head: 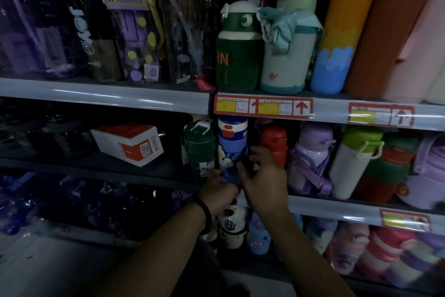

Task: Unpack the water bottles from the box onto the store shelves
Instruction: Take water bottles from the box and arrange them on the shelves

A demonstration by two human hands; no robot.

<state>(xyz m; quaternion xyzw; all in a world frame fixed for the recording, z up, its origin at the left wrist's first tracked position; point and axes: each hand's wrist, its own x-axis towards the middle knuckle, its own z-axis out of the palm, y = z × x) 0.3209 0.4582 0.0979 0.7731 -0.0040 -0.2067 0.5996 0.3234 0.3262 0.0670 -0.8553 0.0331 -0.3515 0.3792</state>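
Left hand (218, 192) and right hand (263, 184) — fingers curled — grip the blue bottle (232, 142) (upright, middle shelf (332, 206)).

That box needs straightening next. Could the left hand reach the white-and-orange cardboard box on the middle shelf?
Probably yes: the white-and-orange cardboard box lies with nothing in front of it, though the left hand must first release the blue cartoon-printed bottle.

The blue water bottle (232, 145) stands upright on the middle shelf (337, 208), between a green bottle (199, 149) and a red bottle (274, 145).
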